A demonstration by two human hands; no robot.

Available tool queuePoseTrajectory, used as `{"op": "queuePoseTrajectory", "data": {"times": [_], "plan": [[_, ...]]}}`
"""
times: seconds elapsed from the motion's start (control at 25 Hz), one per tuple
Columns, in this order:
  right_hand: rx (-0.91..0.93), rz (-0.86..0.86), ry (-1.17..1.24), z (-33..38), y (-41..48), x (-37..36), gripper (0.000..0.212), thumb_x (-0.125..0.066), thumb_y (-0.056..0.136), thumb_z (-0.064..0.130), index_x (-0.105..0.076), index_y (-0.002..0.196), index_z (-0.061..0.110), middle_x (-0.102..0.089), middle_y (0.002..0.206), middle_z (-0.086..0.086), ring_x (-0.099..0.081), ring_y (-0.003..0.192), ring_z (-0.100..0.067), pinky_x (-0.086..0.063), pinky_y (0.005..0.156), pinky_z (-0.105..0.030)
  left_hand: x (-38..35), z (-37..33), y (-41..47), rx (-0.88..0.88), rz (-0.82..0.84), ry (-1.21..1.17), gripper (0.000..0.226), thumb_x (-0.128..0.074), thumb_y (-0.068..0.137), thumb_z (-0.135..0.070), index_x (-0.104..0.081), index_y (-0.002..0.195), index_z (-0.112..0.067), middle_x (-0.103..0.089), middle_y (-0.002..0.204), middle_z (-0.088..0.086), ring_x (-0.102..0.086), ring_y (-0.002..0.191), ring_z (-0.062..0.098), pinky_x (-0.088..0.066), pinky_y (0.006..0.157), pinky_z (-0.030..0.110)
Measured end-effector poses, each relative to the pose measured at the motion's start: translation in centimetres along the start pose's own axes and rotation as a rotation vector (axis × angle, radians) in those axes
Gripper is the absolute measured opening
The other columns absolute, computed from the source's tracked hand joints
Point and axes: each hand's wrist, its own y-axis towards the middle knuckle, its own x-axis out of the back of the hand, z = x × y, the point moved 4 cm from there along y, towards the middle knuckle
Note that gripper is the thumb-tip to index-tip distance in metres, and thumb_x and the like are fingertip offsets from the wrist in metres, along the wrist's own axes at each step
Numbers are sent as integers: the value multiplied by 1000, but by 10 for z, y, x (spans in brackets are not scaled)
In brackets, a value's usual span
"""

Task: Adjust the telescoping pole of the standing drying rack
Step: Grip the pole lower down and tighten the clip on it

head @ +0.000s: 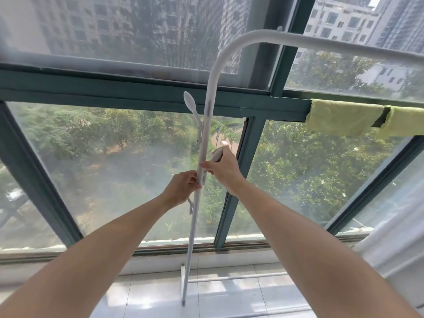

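— Standing upright before the window frame (146, 92), the white telescoping pole (199, 180) of the drying rack (344, 45) runs from the tiled floor (229, 299) up between both hands. Where does each hand sit on it?

— The left hand (181, 188) is wrapped around the pole from its left side, fingers closed on the tube. The right hand (223, 169) sits just above and to the right of that grip, its thumb and fingertips pressed on the pole and the rest of the hand closed around a white paddle-shaped lever (216, 154) that sticks out to the right.

— What lies above the two grips?

— A second paddle lever (190, 101) juts up and left from a clip (200, 133) on the pole, apart from both hands. Higher still, the pole bends over to the right into the rack's top bar.

— And below?

— A small white bracket (190, 206) shows just under the left wrist, and far below the grips the pole meets the rack's base bar (234, 277) on the floor. Off to the right of the hands, a yellow-green cloth (344, 118) hangs over the window frame.
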Motion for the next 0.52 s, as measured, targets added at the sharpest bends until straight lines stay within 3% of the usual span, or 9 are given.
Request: {"op": "queuePoseTrajectory", "data": {"times": [0.08,0.16,0.28,0.36,0.44,0.52], "plan": [[-6,2,-13,2,-2,1,39,-78,73,11,-40,78,15,-46,75,-5,-48,70,-21,-48,68,-32,1,-4,-3,15,-6,21,18,-59,85,-8,-65,102,-6,-71,103,13,-66,93,22,-52,85,31],[-20,0,-21,2,-4,2,37,-77,75,10,-40,81,13,-46,78,-5,-50,72,-21,-49,69,-33,0,-6,-7,35,-16,37,16,-57,86,-9,-65,100,-7,-71,104,15,-65,94,24,-52,85,36],[-43,10,-4,6,-8,2,31,-73,78,7,-44,88,8,-44,81,-6,-50,77,-22,-52,77,-41,1,-12,-10,64,-14,23,17,-53,88,-9,-63,102,-7,-69,106,16,-63,87,23,-51,75,32],[-66,34,34,7,-11,3,32,-71,80,3,-49,103,-3,-44,88,-10,-49,79,-24,-52,83,-43,1,-13,-13,95,-1,13,19,-50,90,-9,-62,105,-8,-69,109,16,-63,89,24,-52,75,33],[-90,55,72,7,-15,4,33,-68,82,1,-49,109,-3,-44,90,-12,-48,79,-24,-52,80,-38,-1,-13,-15,116,15,13,23,-48,91,-11,-60,111,-8,-67,112,15,-63,98,30,-51,78,33],[-115,62,108,7,-18,5,29,-66,83,0,-48,107,0,-45,90,-14,-48,79,-25,-51,74,-33,-3,-14,-18,129,15,7,26,-47,91,-13,-59,114,-9,-67,113,16,-60,103,34,-47,70,25]]}}
